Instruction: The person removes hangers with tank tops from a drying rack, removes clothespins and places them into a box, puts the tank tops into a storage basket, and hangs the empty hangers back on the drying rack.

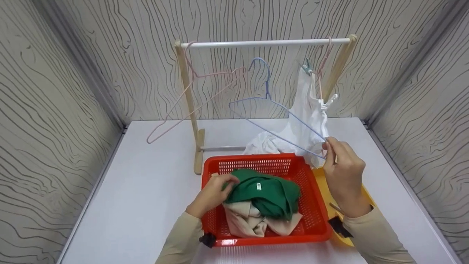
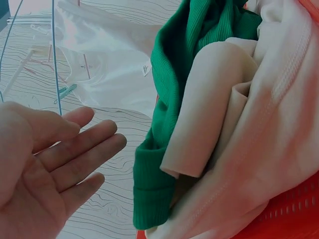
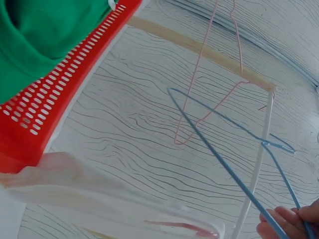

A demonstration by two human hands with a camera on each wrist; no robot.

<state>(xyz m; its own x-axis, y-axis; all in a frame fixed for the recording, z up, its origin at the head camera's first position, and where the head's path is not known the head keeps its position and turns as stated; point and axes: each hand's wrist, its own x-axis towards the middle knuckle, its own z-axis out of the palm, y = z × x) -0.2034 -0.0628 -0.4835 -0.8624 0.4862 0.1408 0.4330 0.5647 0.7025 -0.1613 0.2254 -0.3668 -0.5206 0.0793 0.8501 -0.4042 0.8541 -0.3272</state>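
Note:
My right hand [image 1: 343, 170] pinches one end of a blue wire hanger [image 1: 269, 97], which is held up in front of the rack with its hook off the rail. The right wrist view shows the fingertips [image 3: 279, 224] on the hanger's wires. My left hand [image 1: 216, 192] is over the left side of a red basket [image 1: 271, 240], beside a green garment [image 1: 271, 190] with a ribbed cuff. In the left wrist view its fingers [image 2: 89, 144] are spread loosely, apart from the cloth. Beige clothing [image 1: 245, 220] lies beneath the green garment.
A wooden rack with a white rail [image 1: 263, 43] stands behind the basket. A bare pink hanger [image 1: 172, 124] hangs at its left. At the right, a white garment [image 1: 302, 106] hangs by clips from another pink hanger [image 1: 324, 58]. A yellow container [image 1: 366, 194] sits under my right arm.

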